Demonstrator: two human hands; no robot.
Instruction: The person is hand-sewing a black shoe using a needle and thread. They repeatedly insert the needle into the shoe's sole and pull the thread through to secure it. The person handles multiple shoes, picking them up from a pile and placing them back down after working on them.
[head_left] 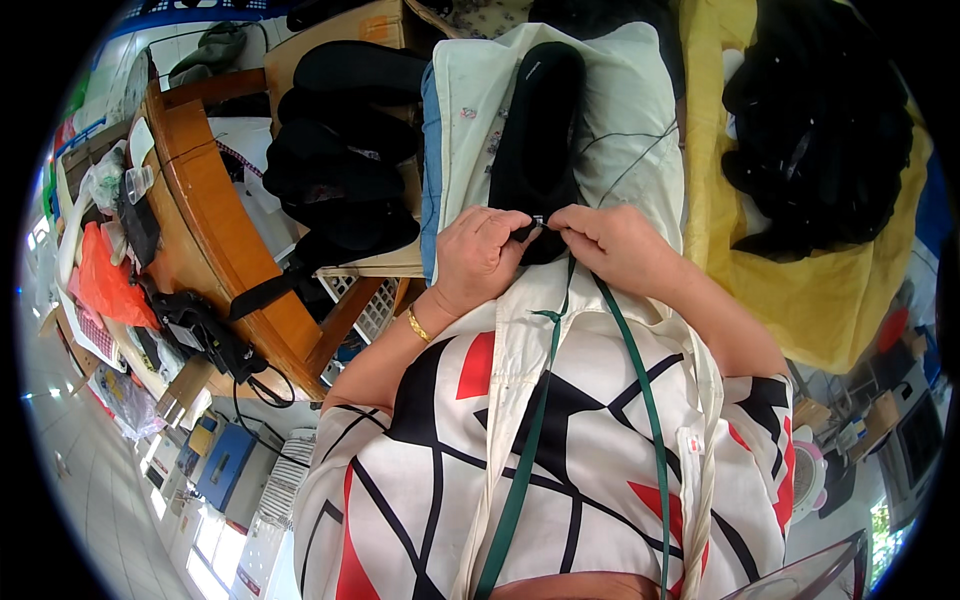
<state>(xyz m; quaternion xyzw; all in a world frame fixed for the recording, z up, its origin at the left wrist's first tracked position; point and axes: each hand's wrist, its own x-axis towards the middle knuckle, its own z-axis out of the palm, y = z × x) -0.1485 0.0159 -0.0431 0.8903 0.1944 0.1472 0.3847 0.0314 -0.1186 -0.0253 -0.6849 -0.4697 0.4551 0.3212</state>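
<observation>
1. Forearms reach in from about eight and four o'clock and bend inward, so that the left hand (475, 250) and right hand (615, 245) nearly meet, knuckles up; a gold bracelet (418, 325) circles the left wrist.
2. Thumb and fingers of each hand are pinched together on the near end of a black shoe (537, 130); a small silvery piece (539, 221) shows between the fingertips, though which hand grips it cannot be told.
3. From the hands, the shoe extends toward twelve o'clock, resting on white cloth (640, 90) crossed at one o'clock by dark threads (630, 137).
4. Toward ten o'clock, more black shoes (340, 165) are heaped beside the cloth; a wooden table (215, 210) and orange-red bag (110, 280) lie at nine.
5. Between two and three, a black pile (820, 130) sits on yellow cloth (800, 310).
6. Green ties (530, 440) run down toward six o'clock, over the patterned top (400, 480), just below the hands.
</observation>
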